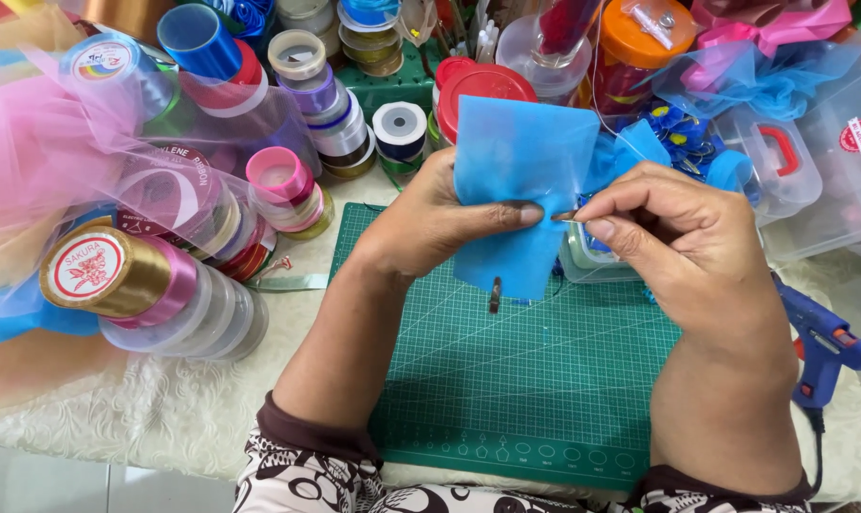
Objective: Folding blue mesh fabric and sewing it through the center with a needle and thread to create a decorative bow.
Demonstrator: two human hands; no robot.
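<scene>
My left hand pinches a piece of sheer blue fabric between thumb and fingers, holding it up over the green cutting mat. My right hand holds a thin needle between thumb and forefinger, its tip at the fabric's right edge beside my left thumb. A fine thread runs up from the fabric. A small dark object lies on the mat below the fabric.
Several ribbon spools and pink tulle crowd the left. Jars with red and orange lids stand behind. Clear plastic boxes sit at the right, with a blue glue gun near the mat's right edge.
</scene>
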